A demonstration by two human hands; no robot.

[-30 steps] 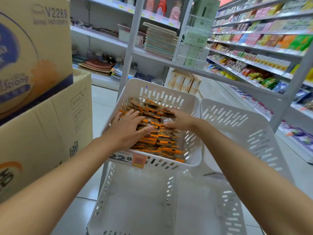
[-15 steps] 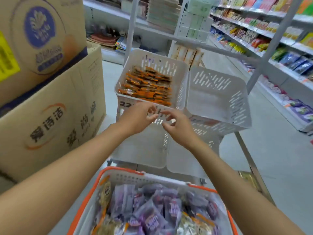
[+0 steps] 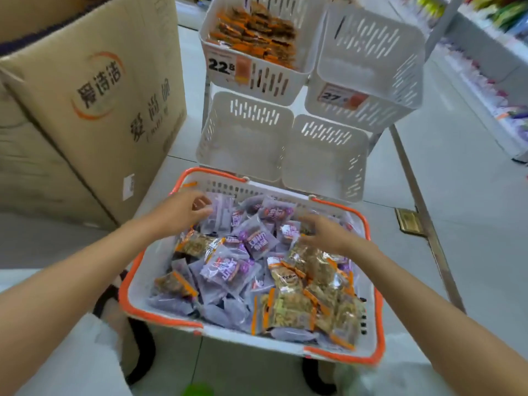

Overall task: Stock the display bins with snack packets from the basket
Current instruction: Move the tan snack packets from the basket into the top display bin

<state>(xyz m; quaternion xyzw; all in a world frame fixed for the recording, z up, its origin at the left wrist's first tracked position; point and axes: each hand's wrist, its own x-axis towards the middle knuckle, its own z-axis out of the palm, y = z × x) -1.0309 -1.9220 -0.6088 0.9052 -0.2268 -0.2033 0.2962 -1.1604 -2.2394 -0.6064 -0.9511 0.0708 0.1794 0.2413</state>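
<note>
A white basket with an orange rim [image 3: 134, 295] sits low in front of me, full of purple packets [image 3: 228, 267] and orange-edged clear packets [image 3: 288, 307]. My left hand [image 3: 183, 210] hovers over the basket's far left corner, fingers loosely curled, touching the purple packets there. Over the far right part is my right hand [image 3: 328, 232], fingers spread above the packets, holding nothing. Beyond stand four white display bins: the upper left bin [image 3: 271, 81] holds orange packets [image 3: 257, 32], while the upper right bin [image 3: 400, 81] and two lower bins [image 3: 245, 138] hold nothing.
Large cardboard boxes [image 3: 94, 110] stand stacked at the left, close to the bins. Store shelving [image 3: 491, 30] with goods runs along the right past a grey floor aisle. A metal rack leg [image 3: 423, 210] slants down beside the basket.
Both hands have left the upper left bin of orange packets and come down to the basket. The view has tilted down, so the basket now fills the foreground.
</note>
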